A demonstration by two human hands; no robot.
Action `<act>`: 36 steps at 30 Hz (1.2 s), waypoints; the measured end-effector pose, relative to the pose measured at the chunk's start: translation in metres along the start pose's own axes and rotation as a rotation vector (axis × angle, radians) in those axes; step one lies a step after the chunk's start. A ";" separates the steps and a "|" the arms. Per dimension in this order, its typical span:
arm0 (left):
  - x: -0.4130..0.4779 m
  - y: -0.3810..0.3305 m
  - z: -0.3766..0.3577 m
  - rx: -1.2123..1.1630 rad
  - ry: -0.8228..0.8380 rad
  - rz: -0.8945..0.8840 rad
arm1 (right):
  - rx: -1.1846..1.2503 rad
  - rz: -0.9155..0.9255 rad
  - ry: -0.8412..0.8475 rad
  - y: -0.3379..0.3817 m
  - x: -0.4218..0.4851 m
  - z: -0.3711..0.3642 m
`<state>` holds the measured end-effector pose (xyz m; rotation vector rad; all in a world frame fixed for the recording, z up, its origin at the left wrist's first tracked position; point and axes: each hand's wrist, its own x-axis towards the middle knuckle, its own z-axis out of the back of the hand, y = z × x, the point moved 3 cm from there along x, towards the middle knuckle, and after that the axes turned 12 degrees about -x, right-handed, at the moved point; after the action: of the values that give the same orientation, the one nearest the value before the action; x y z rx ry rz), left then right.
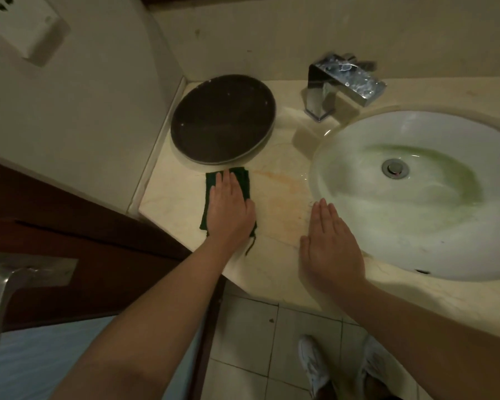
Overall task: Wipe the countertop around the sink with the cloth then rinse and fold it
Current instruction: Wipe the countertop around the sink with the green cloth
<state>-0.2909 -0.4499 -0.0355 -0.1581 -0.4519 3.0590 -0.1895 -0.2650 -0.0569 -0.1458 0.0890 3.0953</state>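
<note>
A dark green cloth point(244, 180) lies folded flat on the cream marble countertop point(283, 209), left of the sink. My left hand point(230, 207) presses flat on top of it, fingers together and straight, covering most of it. My right hand point(331, 245) rests flat on the bare countertop near the front edge, by the rim of the white oval sink point(344, 157), and holds nothing. Greenish water streaks the basin around the metal drain point(394, 168).
A dark round tray point(223, 118) sits at the back left corner, just beyond the cloth. A square chrome faucet point(339, 82) stands behind the sink. An orange stain marks the counter between my hands. A brown door with a metal handle point(0, 290) is at left.
</note>
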 end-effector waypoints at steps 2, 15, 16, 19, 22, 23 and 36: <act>0.011 -0.021 -0.007 0.026 0.006 -0.045 | 0.009 0.004 -0.002 0.000 0.000 -0.002; -0.015 -0.085 -0.035 0.007 0.203 -0.438 | 0.065 -0.032 -0.104 -0.004 -0.006 -0.004; -0.023 -0.075 -0.033 0.008 0.227 -0.493 | 0.060 -0.030 -0.104 -0.004 -0.006 -0.004; -0.042 -0.039 -0.021 0.027 0.255 -0.544 | 0.031 -0.016 -0.090 -0.004 -0.003 -0.006; -0.039 0.002 -0.006 0.090 0.186 -0.383 | 0.027 -0.026 -0.064 -0.003 0.001 -0.006; -0.036 0.015 0.001 0.029 0.130 -0.280 | 0.030 -0.024 -0.058 -0.003 0.001 -0.006; 0.008 0.099 0.026 -0.041 -0.103 0.282 | 0.062 -0.029 -0.086 -0.001 0.001 -0.006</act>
<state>-0.3046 -0.5513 -0.0399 -0.0703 -0.5419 3.3474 -0.1898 -0.2639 -0.0627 -0.0124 0.1777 3.0603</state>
